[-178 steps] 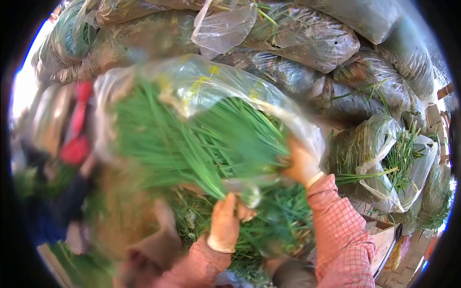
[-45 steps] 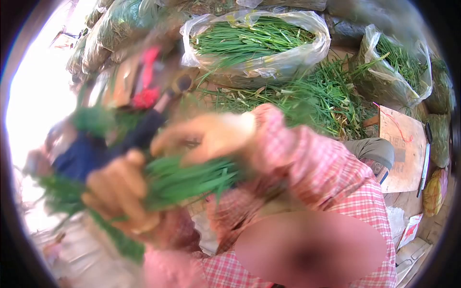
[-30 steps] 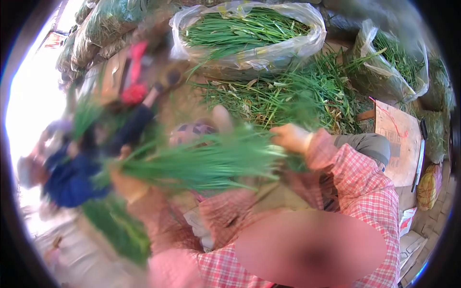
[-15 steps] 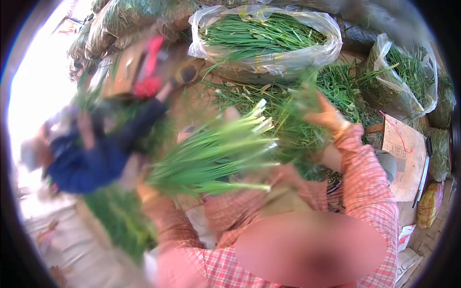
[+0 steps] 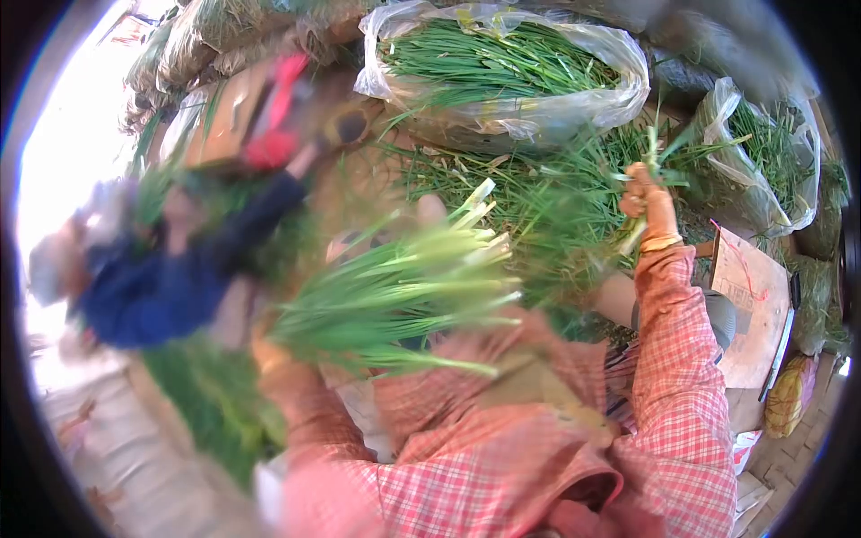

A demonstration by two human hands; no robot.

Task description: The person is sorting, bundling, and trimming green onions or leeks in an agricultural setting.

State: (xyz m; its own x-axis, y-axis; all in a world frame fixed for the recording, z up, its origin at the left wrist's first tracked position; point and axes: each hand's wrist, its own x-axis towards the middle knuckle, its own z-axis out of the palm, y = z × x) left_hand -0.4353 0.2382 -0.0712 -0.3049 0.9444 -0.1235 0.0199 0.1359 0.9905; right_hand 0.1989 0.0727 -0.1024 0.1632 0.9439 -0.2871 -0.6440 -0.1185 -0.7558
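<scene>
A loose bunch of long green stalks with pale cut ends, much like garlic chives (image 5: 404,291), spreads across my lap. My left hand (image 5: 271,351), blurred, is closed round its leafy end on the left, and the pale ends point right. Raised at the right, my right hand (image 5: 647,199) is closed in a fist on a few green stalks (image 5: 652,148) that stick out above and below it. Beneath and left of that hand lies a heap of loose green leaves (image 5: 547,206), partly blurred.
A clear plastic bag (image 5: 502,121) packed with green stalks lies at the back. Another open bag (image 5: 762,184) stands at the right, near a wooden board (image 5: 749,296). At the left a co-worker in a blue top (image 5: 157,291) bends over greens. Filled bags (image 5: 215,36) are stacked behind.
My right hand has moved up and to the right from the leaf heap, and now shows closed on a few stalks. My left hand and its bunch stay in nearly the same place.
</scene>
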